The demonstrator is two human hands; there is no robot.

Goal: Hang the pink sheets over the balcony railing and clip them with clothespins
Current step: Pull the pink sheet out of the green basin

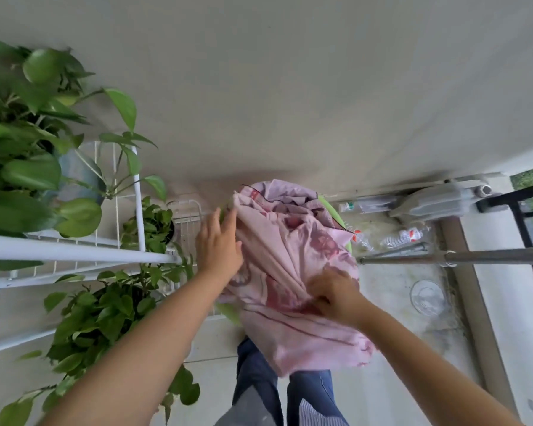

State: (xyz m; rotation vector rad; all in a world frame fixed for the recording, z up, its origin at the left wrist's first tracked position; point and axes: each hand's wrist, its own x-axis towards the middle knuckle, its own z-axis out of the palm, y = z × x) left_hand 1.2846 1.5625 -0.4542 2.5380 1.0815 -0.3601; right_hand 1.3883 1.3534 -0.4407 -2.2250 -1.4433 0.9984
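Note:
A bundle of pink patterned sheets (290, 250) is piled in a green basket (336, 216) on the balcony floor below me, and part of it spills toward my legs. My left hand (219, 244) lies flat against the bundle's left side, fingers spread. My right hand (336, 296) is blurred and has its fingers closed on a fold of the pink sheet at the bundle's lower right. The dark balcony railing (517, 204) stands at the far right edge. No clothespins are visible.
A white wire plant rack (74, 256) with leafy green potted plants (28, 167) fills the left side. A grey metal pole (459, 256) juts from the right toward the sheets. Empty plastic bottles (400, 236) and a clear glass bowl (428, 298) lie on the floor by the wall.

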